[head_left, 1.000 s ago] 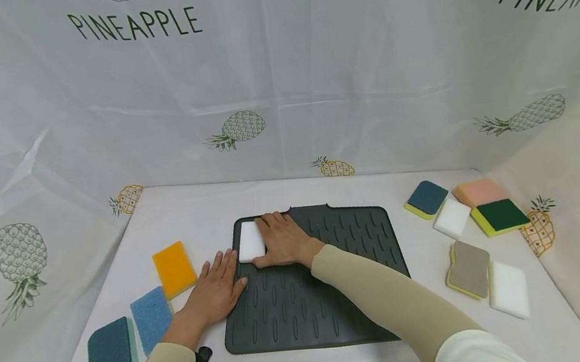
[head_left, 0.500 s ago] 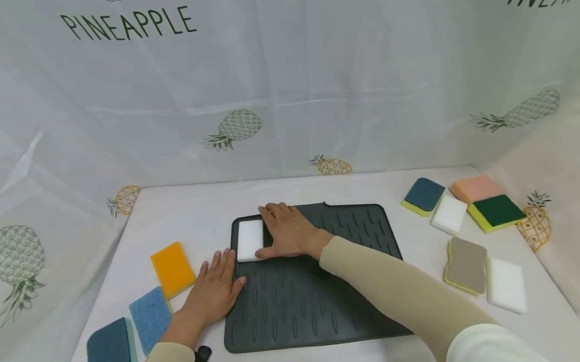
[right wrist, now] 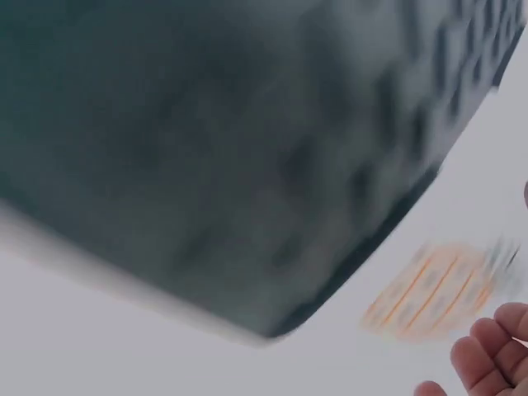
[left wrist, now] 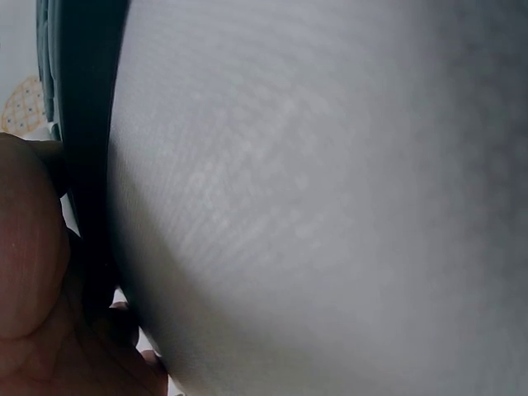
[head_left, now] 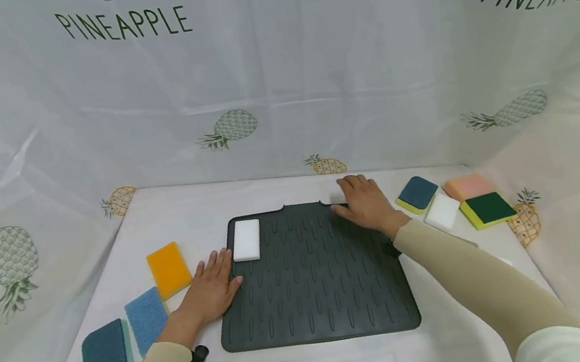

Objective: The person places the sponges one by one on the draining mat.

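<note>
A dark grey ridged mat (head_left: 306, 291) lies on the white-covered table. In its far left corner sits a white sponge (head_left: 246, 241), with no hand on it. My left hand (head_left: 210, 290) rests flat at the mat's left edge, fingers straight, thumb over the rim. Over the mat's far right corner is my right hand (head_left: 369, 203), fingers loosely extended and holding nothing. The right wrist view shows its fingertips (right wrist: 495, 355) apart from the mat (right wrist: 247, 206). In the left wrist view, the white cloth fills most of the picture beside part of my left hand (left wrist: 33, 264).
Left of the mat lie an orange sponge (head_left: 169, 269), a blue sponge (head_left: 147, 320) and a teal sponge (head_left: 105, 356). At right are a navy-and-yellow sponge (head_left: 418, 193), a white sponge (head_left: 442, 212), a pink sponge (head_left: 468, 186) and a green-and-yellow sponge (head_left: 488, 209). My right forearm covers others.
My right hand has let go of the white sponge and moved right to the mat's far right corner. The sponge stays in the far left corner. My left hand stays at the left edge.
</note>
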Demonstrator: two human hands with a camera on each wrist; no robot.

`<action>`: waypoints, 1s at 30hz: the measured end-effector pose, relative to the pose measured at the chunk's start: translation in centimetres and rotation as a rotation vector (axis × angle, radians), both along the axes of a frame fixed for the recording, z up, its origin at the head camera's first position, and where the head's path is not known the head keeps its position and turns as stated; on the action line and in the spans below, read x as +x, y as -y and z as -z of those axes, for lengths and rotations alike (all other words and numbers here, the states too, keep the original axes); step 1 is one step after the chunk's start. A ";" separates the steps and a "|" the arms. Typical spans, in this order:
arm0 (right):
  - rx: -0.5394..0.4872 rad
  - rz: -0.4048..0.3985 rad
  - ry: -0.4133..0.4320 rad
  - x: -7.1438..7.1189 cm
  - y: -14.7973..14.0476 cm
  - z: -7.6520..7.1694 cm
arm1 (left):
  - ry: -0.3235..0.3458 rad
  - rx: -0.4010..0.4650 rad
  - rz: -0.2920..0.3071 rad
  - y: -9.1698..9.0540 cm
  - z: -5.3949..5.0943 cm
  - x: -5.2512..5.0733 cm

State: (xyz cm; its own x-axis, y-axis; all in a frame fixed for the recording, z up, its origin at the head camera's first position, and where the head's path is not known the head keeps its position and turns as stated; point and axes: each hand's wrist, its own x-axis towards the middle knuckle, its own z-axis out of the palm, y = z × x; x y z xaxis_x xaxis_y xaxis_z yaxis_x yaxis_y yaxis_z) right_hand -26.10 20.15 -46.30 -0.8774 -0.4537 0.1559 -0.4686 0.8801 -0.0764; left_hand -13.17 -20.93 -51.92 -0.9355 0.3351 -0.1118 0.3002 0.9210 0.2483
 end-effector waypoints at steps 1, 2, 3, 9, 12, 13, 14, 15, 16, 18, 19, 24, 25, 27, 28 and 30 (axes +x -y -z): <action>-0.002 0.024 -0.010 -0.1 -1.5 0.0 | -0.001 0.002 -0.002 0.0 0.0 0.0; -0.003 0.049 -0.017 -0.2 -2.9 -0.1 | -0.003 0.005 -0.002 0.1 0.0 0.0; -0.002 0.071 -0.022 -0.2 -4.3 -0.3 | -0.003 0.006 -0.004 0.1 -0.1 0.1; 0.016 0.193 -0.016 0.1 -11.8 -1.3 | -0.004 0.011 -0.004 0.2 -0.2 0.2; 0.018 0.257 0.033 0.4 -14.3 -1.8 | -0.010 0.022 -0.002 0.2 -0.3 0.3; 0.017 0.275 0.053 0.5 -15.0 -1.9 | -0.006 0.025 -0.004 0.2 -0.3 0.3; 0.022 0.288 0.069 0.7 -15.6 -1.9 | -0.005 0.025 -0.004 0.2 -0.4 0.3; 0.026 0.301 0.085 0.8 -16.1 -1.8 | -0.008 0.027 -0.003 0.2 -0.4 0.4; 0.032 0.310 0.102 0.9 -16.6 -1.6 | -0.010 0.026 -0.004 0.2 -0.4 0.4; 0.045 0.325 0.130 1.2 -17.3 -1.2 | -0.017 0.022 -0.006 0.2 -0.4 0.4; 0.051 0.332 0.140 1.3 -17.5 -1.0 | -0.020 0.021 -0.005 0.2 -0.4 0.3; 0.054 0.366 0.160 1.6 -18.1 0.0 | -0.020 0.025 -0.002 0.1 0.0 0.1; 0.054 0.374 0.158 1.6 -18.1 0.2 | -0.014 0.026 -0.001 0.1 0.0 0.1; 0.051 0.392 0.153 1.7 -18.2 0.4 | -0.009 0.023 -0.001 0.1 0.1 0.1; 0.051 0.400 0.147 1.7 -18.2 0.4 | -0.006 0.022 -0.001 0.0 0.1 0.1; 0.043 0.413 0.140 1.8 -18.3 0.4 | -0.008 0.021 0.000 0.0 0.0 0.1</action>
